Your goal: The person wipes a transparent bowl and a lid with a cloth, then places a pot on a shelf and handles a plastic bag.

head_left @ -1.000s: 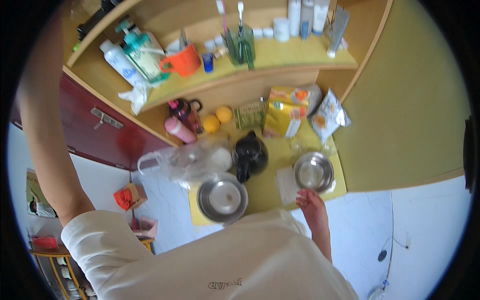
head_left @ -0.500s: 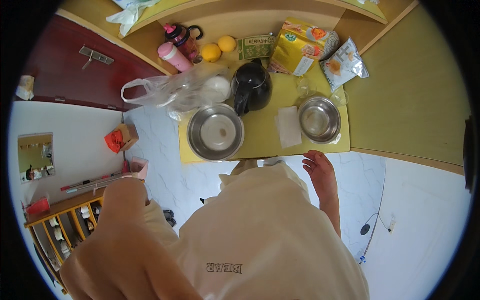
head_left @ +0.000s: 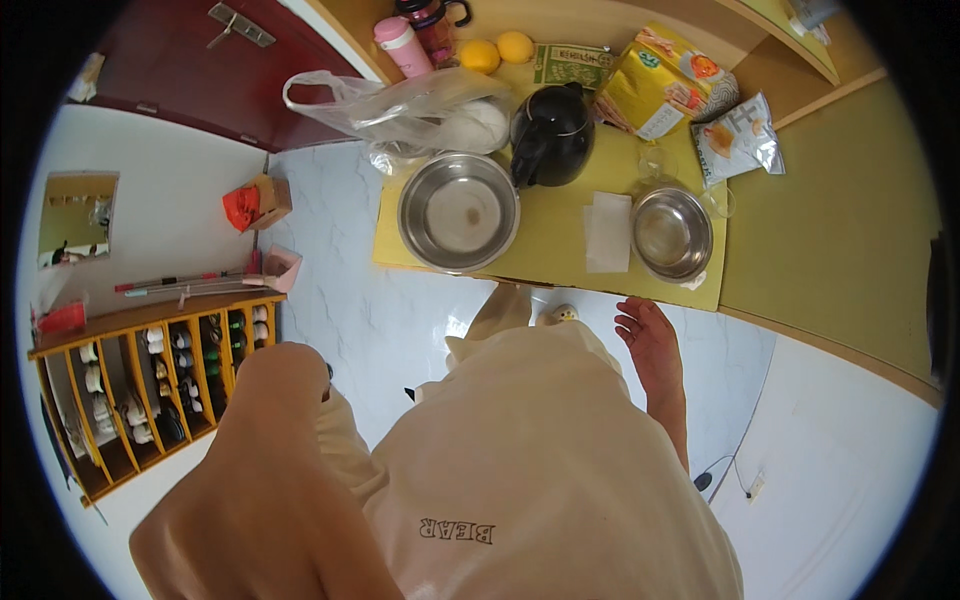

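My right hand [head_left: 647,338] hangs just off the table's near edge, below the small steel bowl [head_left: 672,236]. Its fingers are loosely bent and apart, with nothing in them. Close to the camera at lower left is my raised left hand [head_left: 255,525]; its fingers run out of the picture at the bottom, so what they do is hidden. A larger steel bowl [head_left: 459,213] sits at the table's left front. White paper sheets [head_left: 607,233] lie beside the small bowl. Behind, between the bowls, stands a black kettle [head_left: 553,138].
A clear plastic bag [head_left: 400,112], a pink bottle [head_left: 402,48], yellow round fruits [head_left: 480,56], a green packet [head_left: 572,65], a yellow package [head_left: 662,85] and a silver snack bag [head_left: 738,140] fill the table's back. A shoe rack [head_left: 160,380] stands at left.
The whole view has shifted, so the table and its things sit higher and farther right in the picture. More of the shoe rack shows. My hands keep nearly the same poses.
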Motion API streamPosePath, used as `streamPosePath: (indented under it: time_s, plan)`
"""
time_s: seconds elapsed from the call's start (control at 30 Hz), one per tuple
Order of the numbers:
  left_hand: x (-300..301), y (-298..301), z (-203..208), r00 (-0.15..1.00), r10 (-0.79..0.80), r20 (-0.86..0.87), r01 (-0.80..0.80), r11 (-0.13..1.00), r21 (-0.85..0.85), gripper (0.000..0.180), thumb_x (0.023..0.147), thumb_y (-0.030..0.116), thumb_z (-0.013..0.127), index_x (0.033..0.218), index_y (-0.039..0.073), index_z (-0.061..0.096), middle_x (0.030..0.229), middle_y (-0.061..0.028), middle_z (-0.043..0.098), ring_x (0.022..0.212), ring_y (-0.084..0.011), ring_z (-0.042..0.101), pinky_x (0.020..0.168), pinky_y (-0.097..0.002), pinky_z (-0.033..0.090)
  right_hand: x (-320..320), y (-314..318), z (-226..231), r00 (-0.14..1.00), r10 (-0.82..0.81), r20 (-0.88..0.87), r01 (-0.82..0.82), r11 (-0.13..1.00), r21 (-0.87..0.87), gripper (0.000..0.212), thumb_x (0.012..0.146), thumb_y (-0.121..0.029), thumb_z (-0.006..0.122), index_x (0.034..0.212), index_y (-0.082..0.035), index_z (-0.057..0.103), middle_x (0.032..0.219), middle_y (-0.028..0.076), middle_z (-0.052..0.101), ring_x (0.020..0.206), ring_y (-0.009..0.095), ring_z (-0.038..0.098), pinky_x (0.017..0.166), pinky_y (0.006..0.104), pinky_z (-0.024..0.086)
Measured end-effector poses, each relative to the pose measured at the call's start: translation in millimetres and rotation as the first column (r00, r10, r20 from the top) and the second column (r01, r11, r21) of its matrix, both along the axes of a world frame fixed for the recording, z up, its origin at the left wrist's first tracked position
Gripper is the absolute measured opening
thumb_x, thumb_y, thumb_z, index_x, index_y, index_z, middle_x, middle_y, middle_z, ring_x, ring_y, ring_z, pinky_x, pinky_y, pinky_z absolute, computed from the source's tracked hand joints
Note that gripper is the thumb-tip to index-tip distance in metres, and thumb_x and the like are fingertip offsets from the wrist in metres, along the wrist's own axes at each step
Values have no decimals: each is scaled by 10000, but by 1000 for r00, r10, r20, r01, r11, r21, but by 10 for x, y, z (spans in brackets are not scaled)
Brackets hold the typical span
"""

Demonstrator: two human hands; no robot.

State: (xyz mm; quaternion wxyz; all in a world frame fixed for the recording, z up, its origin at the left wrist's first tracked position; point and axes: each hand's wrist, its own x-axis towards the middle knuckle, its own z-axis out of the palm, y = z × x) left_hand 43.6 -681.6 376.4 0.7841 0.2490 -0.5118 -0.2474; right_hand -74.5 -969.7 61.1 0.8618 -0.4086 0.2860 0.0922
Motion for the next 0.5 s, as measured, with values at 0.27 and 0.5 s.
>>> streamPosePath:
  time_s: [0.27,0.5]
  plan:
    - [-131,404,-204,981,-75,180,127,945,-302,512,987,293,525,505,120,528,522,-20,568,496,-122,549,885,-333,553,140,107,-67,996,86,-2,-87,996,-14,275,967,-252,550,1136,-40,599,1090,89,649,962,181,610,878,323,487]
    - [153,735,-384,980,184,75,-180,982,-53,547,1001,265,520,488,87,456,487,-33,491,461,-137,484,739,-366,611,284,348,-27,993,116,-23,-116,993,-19,269,965,-235,554,1144,-37,593,1107,92,643,969,183,605,877,326,485]
